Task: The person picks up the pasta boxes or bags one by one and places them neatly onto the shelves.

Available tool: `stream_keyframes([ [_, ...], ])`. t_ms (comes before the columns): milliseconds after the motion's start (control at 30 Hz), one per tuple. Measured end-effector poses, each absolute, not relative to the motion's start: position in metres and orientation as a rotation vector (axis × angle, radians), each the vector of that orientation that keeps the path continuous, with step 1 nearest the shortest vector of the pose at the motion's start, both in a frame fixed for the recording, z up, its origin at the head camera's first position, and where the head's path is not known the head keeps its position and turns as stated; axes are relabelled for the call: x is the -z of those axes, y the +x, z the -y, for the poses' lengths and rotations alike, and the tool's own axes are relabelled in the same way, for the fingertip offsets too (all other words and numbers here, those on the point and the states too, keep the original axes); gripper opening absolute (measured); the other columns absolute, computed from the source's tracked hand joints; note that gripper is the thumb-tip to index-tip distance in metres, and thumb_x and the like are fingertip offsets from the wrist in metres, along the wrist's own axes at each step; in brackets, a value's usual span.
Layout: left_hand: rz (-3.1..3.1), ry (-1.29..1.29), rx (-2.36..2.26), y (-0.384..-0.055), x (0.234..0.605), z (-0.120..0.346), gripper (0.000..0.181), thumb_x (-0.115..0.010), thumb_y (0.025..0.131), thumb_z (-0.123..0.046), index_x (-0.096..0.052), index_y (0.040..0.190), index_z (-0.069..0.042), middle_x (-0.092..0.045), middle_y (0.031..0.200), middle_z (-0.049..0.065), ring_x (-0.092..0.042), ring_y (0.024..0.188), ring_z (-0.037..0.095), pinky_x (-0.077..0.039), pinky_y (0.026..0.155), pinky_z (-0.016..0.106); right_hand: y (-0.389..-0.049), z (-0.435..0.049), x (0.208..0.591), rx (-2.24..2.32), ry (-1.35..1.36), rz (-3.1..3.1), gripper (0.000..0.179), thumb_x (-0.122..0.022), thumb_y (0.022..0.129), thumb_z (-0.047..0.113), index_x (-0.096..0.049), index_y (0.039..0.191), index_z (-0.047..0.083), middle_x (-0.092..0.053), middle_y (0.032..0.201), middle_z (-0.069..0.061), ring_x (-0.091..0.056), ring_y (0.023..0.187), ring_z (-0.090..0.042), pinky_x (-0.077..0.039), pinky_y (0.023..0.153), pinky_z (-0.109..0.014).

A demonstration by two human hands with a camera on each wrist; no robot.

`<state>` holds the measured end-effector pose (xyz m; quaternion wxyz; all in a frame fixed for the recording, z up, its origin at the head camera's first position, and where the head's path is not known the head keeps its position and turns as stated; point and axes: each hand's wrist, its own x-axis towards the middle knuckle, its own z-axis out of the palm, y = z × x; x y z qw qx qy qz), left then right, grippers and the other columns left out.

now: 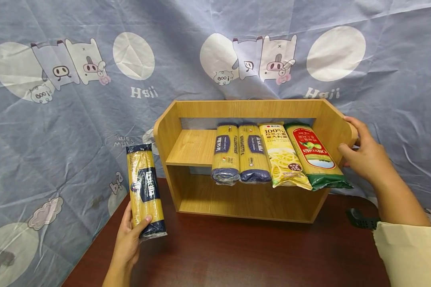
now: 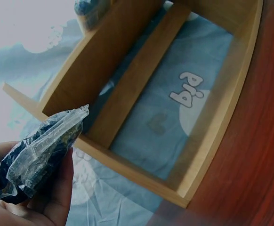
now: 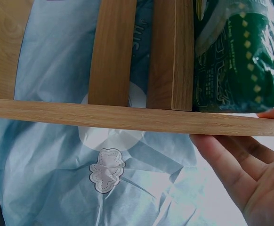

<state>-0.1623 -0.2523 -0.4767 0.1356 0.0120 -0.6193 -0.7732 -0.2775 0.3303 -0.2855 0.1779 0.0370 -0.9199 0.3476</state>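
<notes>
My left hand (image 1: 131,237) grips the lower end of a spaghetti pack (image 1: 146,191) with dark blue ends, holding it upright left of the wooden shelf (image 1: 244,207). The left wrist view shows the pack's crinkled clear wrapper end (image 2: 38,155) in that hand. With thumb and fingers on opposite faces, my right hand (image 1: 368,155) holds the shelf's right side panel. On the upper board lie two similar spaghetti packs (image 1: 226,153) (image 1: 253,153), a yellow pasta bag (image 1: 283,155) and a green-and-red pasta pack (image 1: 314,151), side by side. Their front ends overhang the board.
Bare board (image 1: 192,145) shows at the upper level's left, with an open lower compartment (image 1: 244,199) underneath. The shelf stands on a dark red-brown table (image 1: 233,251). Behind hangs a printed grey-blue cloth (image 1: 179,48). A black strap-like object (image 1: 360,219) lies at the right.
</notes>
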Motion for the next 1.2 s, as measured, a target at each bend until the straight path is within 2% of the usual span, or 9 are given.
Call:
stream_keyframes([
  [167, 1.770, 0.018, 2.240, -0.163, 0.470, 0.248, 0.080, -0.058, 0.099, 0.002, -0.019, 0.161, -0.028, -0.063, 0.125, -0.007, -0.068, 0.104, 0.007, -0.059, 0.082, 0.025, -0.277, -0.331, 0.285, -0.977, 0.103, 2.601, 0.075, -0.050, 0.098, 0.021, -0.012, 0.161, 0.036, -0.048, 0.134, -0.048, -0.070, 0.071, -0.029, -0.053, 0.048, -0.028],
  [500, 1.717, 0.009, 2.237, -0.158, 0.455, 0.240, 0.082, -0.058, 0.098, 0.005, -0.020, 0.161, -0.030, -0.058, 0.132, -0.006, -0.068, 0.105, 0.006, -0.059, 0.082, 0.024, -0.277, -0.331, 0.285, -0.963, 0.108, 2.605, 0.075, -0.050, 0.098, 0.020, -0.012, 0.161, 0.036, -0.049, 0.132, -0.047, -0.066, 0.064, -0.016, -0.053, 0.048, -0.028],
  [1200, 1.726, -0.108, 2.144, -0.147, 0.431, 0.229, 0.081, -0.056, 0.096, 0.012, -0.026, 0.160, -0.028, -0.061, 0.133, -0.001, -0.069, 0.106, 0.011, -0.060, 0.082, 0.027, -0.277, -0.330, 0.285, -0.966, 0.110, 2.601, 0.076, -0.050, 0.098, 0.020, -0.012, 0.161, 0.036, -0.049, 0.132, -0.047, -0.067, 0.066, -0.021, -0.053, 0.048, -0.028],
])
